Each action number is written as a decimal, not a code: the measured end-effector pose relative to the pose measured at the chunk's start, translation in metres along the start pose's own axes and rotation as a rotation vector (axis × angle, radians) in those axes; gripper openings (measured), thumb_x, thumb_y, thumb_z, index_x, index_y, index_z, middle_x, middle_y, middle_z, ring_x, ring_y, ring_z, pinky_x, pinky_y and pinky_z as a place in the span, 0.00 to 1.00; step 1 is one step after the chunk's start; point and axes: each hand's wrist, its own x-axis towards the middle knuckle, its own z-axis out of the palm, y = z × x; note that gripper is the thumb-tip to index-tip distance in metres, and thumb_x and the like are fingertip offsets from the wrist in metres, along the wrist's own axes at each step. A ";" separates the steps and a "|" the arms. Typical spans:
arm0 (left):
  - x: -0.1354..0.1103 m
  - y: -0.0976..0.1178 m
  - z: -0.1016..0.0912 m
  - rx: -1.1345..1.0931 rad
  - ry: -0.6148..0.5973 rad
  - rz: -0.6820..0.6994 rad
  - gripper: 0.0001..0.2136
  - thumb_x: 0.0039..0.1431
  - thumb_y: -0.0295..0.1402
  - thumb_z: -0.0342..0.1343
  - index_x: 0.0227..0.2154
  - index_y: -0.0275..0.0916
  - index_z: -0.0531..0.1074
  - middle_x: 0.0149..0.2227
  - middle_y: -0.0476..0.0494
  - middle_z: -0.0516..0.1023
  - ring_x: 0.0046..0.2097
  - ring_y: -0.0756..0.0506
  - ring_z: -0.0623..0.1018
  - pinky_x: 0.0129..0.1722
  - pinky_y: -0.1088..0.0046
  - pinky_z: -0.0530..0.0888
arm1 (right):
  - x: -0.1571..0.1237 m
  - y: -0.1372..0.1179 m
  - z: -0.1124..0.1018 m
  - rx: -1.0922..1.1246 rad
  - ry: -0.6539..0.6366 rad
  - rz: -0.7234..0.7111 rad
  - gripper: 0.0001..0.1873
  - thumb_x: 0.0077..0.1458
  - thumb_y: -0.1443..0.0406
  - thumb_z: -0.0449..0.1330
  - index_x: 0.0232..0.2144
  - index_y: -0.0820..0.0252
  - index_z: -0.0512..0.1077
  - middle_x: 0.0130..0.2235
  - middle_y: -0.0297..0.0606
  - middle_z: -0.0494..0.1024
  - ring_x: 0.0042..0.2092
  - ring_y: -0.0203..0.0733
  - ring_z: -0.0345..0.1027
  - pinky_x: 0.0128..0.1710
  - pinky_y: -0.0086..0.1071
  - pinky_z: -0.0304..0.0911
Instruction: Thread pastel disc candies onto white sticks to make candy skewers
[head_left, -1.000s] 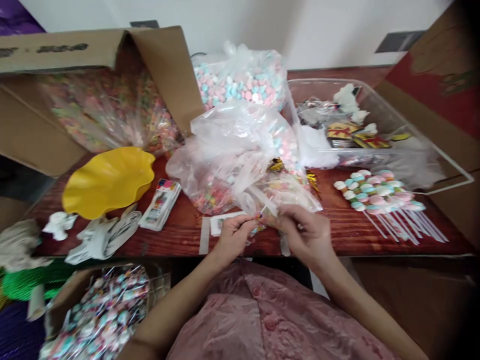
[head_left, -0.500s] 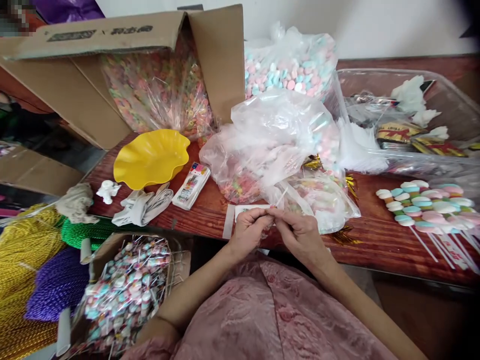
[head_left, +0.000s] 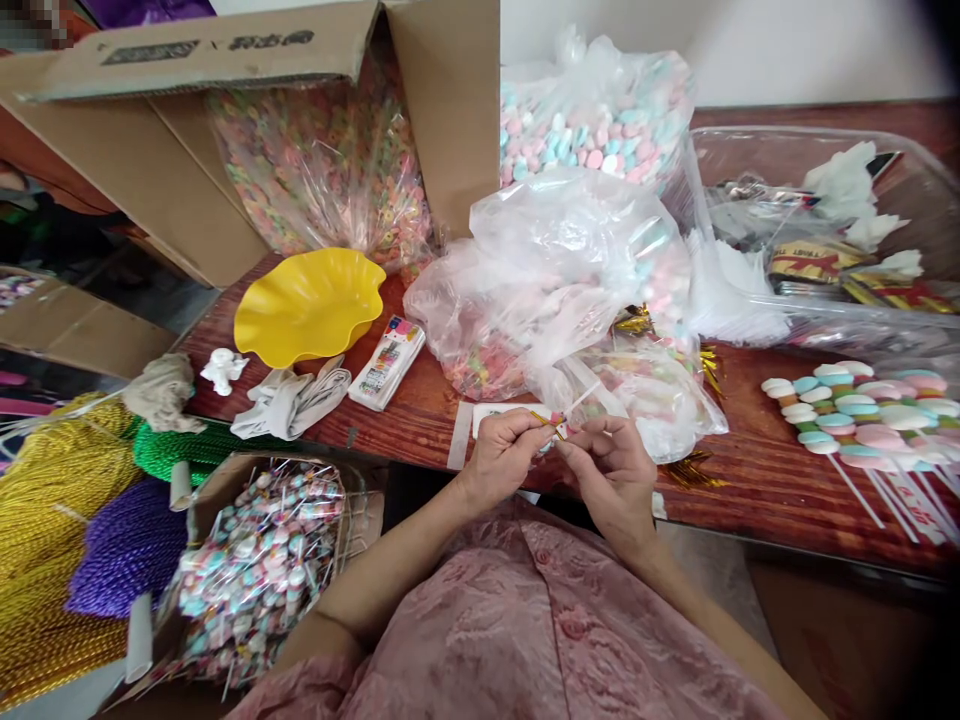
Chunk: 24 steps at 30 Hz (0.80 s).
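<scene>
My left hand (head_left: 504, 455) and my right hand (head_left: 611, 470) meet at the near edge of the wooden table (head_left: 750, 480), fingers pinched together. Between them is a small candy on a white stick (head_left: 571, 408) with a gold twist tie (head_left: 544, 420). Just beyond my hands lies a clear bag of wrapped candy sticks (head_left: 645, 395). A small white label (head_left: 495, 415) lies flat on the table under my hands.
A yellow wavy bowl (head_left: 307, 305), a packet (head_left: 386, 350) and white cloth (head_left: 289, 400) lie left. Bags of pastel candies (head_left: 592, 110) and a carton (head_left: 315, 150) stand behind. Finished marshmallow sticks (head_left: 855, 405) lie right; a box of wrapped lollipops (head_left: 255, 560) sits below left.
The camera view swung left and down, so the table shifted right in frame. My hands stayed pinched on the candy stick; a gold tie now shows between my fingers.
</scene>
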 end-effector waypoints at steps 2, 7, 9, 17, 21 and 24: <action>0.001 0.002 0.000 0.081 -0.035 0.061 0.14 0.59 0.38 0.54 0.24 0.36 0.77 0.25 0.47 0.72 0.31 0.50 0.70 0.35 0.74 0.68 | 0.001 0.005 -0.003 0.149 -0.065 0.177 0.12 0.54 0.57 0.64 0.33 0.55 0.66 0.21 0.26 0.69 0.19 0.30 0.60 0.17 0.25 0.55; 0.004 0.015 -0.005 0.097 -0.204 -0.036 0.13 0.52 0.36 0.57 0.17 0.36 0.72 0.20 0.50 0.67 0.24 0.53 0.66 0.26 0.77 0.64 | 0.021 0.010 -0.026 0.226 -0.362 0.338 0.18 0.45 0.53 0.69 0.29 0.59 0.71 0.22 0.28 0.71 0.20 0.30 0.58 0.20 0.26 0.55; 0.006 0.018 -0.008 -0.015 -0.305 -0.249 0.10 0.48 0.36 0.59 0.17 0.36 0.73 0.18 0.51 0.68 0.21 0.53 0.65 0.22 0.77 0.64 | 0.030 0.005 -0.037 0.110 -0.524 0.239 0.15 0.49 0.54 0.67 0.29 0.60 0.71 0.24 0.30 0.72 0.23 0.31 0.61 0.23 0.27 0.58; 0.004 0.020 -0.020 -0.325 -0.714 -0.768 0.05 0.36 0.31 0.63 0.18 0.34 0.77 0.17 0.44 0.76 0.13 0.51 0.68 0.11 0.78 0.63 | 0.021 -0.023 -0.050 -0.611 -0.744 -0.991 0.13 0.60 0.74 0.47 0.37 0.61 0.71 0.31 0.40 0.73 0.32 0.38 0.65 0.34 0.33 0.63; 0.001 0.024 -0.022 -0.311 -0.848 -0.834 0.04 0.35 0.30 0.65 0.18 0.35 0.78 0.18 0.43 0.77 0.16 0.48 0.72 0.12 0.76 0.67 | 0.012 -0.038 -0.049 -0.609 -0.735 -1.201 0.14 0.61 0.73 0.47 0.42 0.60 0.71 0.30 0.39 0.73 0.31 0.40 0.64 0.31 0.36 0.63; 0.004 0.029 -0.021 -0.250 -0.983 -0.832 0.05 0.35 0.31 0.67 0.16 0.36 0.78 0.17 0.42 0.76 0.16 0.48 0.70 0.12 0.74 0.66 | 0.013 -0.042 -0.046 -0.562 -0.800 -1.237 0.13 0.61 0.73 0.48 0.42 0.63 0.72 0.30 0.40 0.74 0.31 0.40 0.65 0.32 0.36 0.64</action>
